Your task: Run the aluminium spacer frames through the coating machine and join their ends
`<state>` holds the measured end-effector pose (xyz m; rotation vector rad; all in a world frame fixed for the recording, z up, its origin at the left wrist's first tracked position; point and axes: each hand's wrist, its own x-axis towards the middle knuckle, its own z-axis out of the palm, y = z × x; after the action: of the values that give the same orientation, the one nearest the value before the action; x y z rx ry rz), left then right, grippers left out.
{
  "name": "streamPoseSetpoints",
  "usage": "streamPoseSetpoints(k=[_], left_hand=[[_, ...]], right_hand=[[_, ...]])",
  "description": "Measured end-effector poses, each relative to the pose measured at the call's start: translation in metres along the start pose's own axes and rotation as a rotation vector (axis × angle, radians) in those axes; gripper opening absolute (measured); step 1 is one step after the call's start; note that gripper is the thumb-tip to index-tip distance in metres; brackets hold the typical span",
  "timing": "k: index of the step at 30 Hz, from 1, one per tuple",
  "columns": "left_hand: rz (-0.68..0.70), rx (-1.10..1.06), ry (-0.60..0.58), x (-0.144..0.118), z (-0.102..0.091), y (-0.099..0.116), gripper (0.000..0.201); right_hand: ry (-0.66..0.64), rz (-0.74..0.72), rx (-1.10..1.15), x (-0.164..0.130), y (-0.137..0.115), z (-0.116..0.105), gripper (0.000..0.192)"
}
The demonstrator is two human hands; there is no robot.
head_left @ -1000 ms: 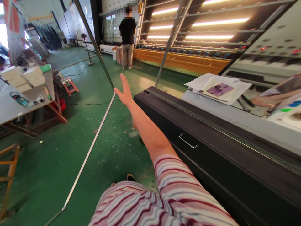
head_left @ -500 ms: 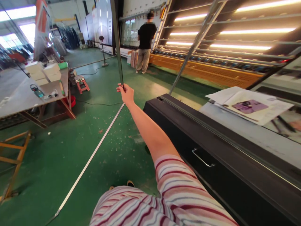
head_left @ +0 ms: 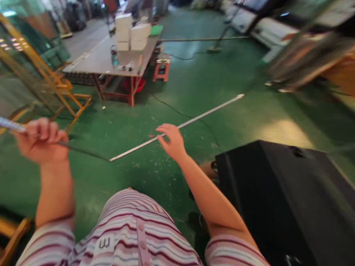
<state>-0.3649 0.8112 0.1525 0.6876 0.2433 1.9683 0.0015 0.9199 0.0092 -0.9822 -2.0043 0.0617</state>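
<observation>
Over the green floor (head_left: 194, 85) we hold both hands out in front of our striped shirt (head_left: 133, 236). Our left hand (head_left: 41, 140) is closed in a fist around one end of a thin metal strip (head_left: 7, 124), which runs out past the left edge of the picture; a darker thin length (head_left: 83, 152) leads from that fist to the right, low over the floor. Blur makes it hard to tell whether the two are one piece. Our right hand (head_left: 172, 140) is loosely curled, fingers bent, and sits right at a long pale metal bar (head_left: 199, 116). We cannot tell if it pinches the bar or only hovers over it. That bar slants from near the middle of the floor up toward the right, its far end near the blurred machinery (head_left: 305, 59). A big black cabinet (head_left: 277, 192) fills the lower right, just beside our right forearm. Back left stands a counter (head_left: 94, 62) with white boxes (head_left: 131, 31) stacked on it, a red stool (head_left: 161, 70) just beside it and a red tub (head_left: 137, 85) under it. Yellow metal racks (head_left: 52, 81) stand at far left. A dark cable (head_left: 177, 109) lies across the floor near the bar.
</observation>
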Motion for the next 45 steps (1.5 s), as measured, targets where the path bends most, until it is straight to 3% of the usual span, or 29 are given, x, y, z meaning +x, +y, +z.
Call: streamPoseSetpoints(k=[2,5,10,16,19,22,29,33,38,41,45], left_hand=[[0.066,0.093,0.018,0.012,-0.007,-0.006,0.06],[0.105,0.215,0.049,0.033,0.003,-0.03,0.056],[0.113,0.35,0.051,0.041,0.033,-0.053,0.052],[0.046,0.35,0.024,0.035,0.046,-0.061,0.04],[0.026,0.384,0.052,0.041,0.041,-0.066,0.039],[-0.014,0.443,0.094,0.049,0.032,-0.071,0.04],[-0.081,0.402,0.031,0.067,0.021,-0.081,0.037],[-0.096,0.315,0.029,0.078,0.022,-0.088,0.027],[-0.138,0.236,-0.006,0.085,0.023,-0.09,0.027],[-0.172,0.238,-0.016,0.089,0.022,-0.093,0.034],[-0.191,0.35,-0.01,0.101,0.016,-0.106,0.041]], right_hand=[[-0.211,-0.08,0.103,-0.019,-0.043,0.046,0.027],[-0.36,-0.103,0.173,-0.037,-0.083,0.095,0.038],[-0.513,-0.059,0.155,-0.046,-0.087,0.134,0.03],[-0.56,-0.081,0.081,-0.054,-0.084,0.144,0.017],[-0.554,-0.117,0.024,-0.059,-0.085,0.148,0.015],[-0.558,-0.13,-0.016,-0.064,-0.085,0.151,0.025],[-0.549,0.028,-0.075,-0.055,-0.091,0.156,0.031],[-0.627,0.113,-0.045,-0.04,-0.094,0.157,0.025],[-0.772,0.167,0.086,-0.021,-0.089,0.168,0.043],[-0.826,0.191,0.119,-0.013,-0.082,0.18,0.025],[-0.807,0.262,0.13,-0.006,-0.07,0.191,0.007]])
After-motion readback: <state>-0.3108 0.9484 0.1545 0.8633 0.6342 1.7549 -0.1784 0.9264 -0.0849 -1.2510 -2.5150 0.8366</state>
